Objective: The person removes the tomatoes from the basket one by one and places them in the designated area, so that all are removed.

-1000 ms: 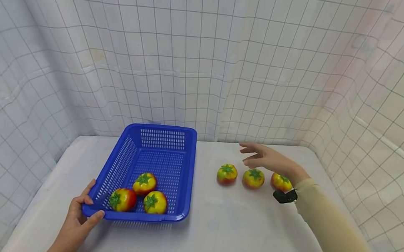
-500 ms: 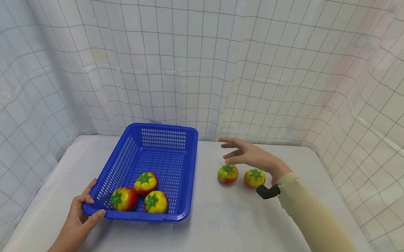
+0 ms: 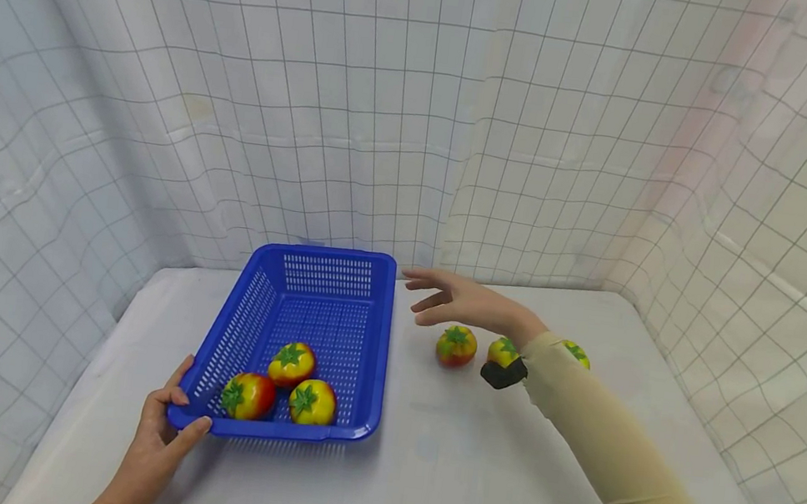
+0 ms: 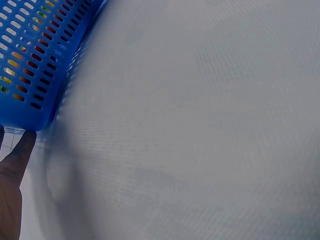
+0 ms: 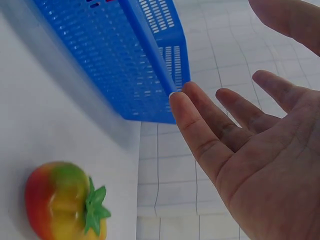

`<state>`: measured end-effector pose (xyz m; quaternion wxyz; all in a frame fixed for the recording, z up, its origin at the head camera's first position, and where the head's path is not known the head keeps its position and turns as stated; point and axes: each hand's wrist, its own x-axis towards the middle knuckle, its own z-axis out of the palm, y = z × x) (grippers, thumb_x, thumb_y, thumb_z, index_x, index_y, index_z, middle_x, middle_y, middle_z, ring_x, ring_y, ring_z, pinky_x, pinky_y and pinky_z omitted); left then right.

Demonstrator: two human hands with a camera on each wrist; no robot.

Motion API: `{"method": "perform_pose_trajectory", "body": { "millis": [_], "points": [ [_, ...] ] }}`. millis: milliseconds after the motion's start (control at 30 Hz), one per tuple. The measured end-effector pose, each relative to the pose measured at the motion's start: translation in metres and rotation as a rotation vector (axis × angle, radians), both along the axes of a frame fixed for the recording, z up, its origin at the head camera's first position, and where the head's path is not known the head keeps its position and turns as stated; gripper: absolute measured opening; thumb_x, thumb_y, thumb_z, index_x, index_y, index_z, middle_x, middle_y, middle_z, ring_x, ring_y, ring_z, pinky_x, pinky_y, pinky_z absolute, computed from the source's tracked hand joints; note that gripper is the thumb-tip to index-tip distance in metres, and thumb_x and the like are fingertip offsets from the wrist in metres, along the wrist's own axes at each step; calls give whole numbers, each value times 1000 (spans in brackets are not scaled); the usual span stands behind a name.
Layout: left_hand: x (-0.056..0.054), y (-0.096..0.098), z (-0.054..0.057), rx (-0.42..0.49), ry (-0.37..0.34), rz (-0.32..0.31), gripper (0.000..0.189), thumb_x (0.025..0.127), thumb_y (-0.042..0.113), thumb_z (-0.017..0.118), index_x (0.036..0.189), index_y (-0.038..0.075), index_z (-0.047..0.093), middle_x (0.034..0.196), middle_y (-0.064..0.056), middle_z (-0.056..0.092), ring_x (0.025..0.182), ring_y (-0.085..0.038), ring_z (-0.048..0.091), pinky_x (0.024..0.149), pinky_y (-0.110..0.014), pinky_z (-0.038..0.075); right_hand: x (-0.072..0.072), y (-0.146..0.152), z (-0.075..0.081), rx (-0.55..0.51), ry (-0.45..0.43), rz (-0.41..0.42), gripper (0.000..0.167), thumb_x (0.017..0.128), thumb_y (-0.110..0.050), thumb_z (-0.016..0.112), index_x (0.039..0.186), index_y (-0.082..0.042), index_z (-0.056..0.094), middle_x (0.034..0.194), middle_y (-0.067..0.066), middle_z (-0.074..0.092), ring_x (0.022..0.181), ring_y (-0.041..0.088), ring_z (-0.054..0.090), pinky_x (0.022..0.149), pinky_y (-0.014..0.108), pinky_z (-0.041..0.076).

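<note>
At the near left corner of a blue plastic basket (image 3: 379, 341), my left hand (image 3: 148, 448) grips the rim between thumb and fingers. Three red-and-yellow tomatoes with green leafy tops lie inside at its near end: a back one (image 3: 292, 369), a left one (image 3: 255, 399) and a right one (image 3: 314, 405). My right hand (image 3: 469, 302), holding nothing, hovers just right of the basket with fingers spread and slightly bent. Below it, one tomato (image 3: 455, 349) sits on the table; a second tomato (image 3: 500, 351) and a third tomato (image 3: 577, 355) are partly hidden by the wrist and sleeve.
A white cloth covers the table (image 3: 451, 476). White sheets with a dark grid (image 3: 330, 108) stand round it at the back and both sides. A black strap piece (image 3: 504, 374) hangs at my right wrist.
My right hand has moved left, from above the middle tomato of the row to beside the basket's right rim. My left hand, the basket and the tomatoes keep their places.
</note>
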<state>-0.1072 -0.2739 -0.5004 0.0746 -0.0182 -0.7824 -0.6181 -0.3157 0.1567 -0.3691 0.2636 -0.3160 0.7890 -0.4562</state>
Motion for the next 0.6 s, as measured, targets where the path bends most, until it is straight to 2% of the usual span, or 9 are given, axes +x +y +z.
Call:
{"method": "perform_pose_trajectory", "body": {
  "millis": [300,500,600],
  "points": [
    [1,2,3,-19,-15,8,37,106,9,55,122,15,23,172,5,0,147,-47,9,92,-4,38,-4,-31,1,5,25,71,81,92,-39,74,160,-26,32,159,10,40,132,24,56,104,45,47],
    [1,1,3,-15,-23,13,36,106,9,55,122,16,23,172,6,0,146,-48,8,92,-4,38,-6,-49,2,12,6,90,80,90,-38,77,157,-31,36,154,2,45,131,26,56,104,44,48],
    [1,1,3,-18,-24,15,36,106,9,55,122,16,23,172,6,0,146,-48,8,92,-4,38,-6,-59,3,29,20,111,78,89,-39,77,156,-32,39,151,-1,48,129,23,58,104,43,48]
  ]
}}
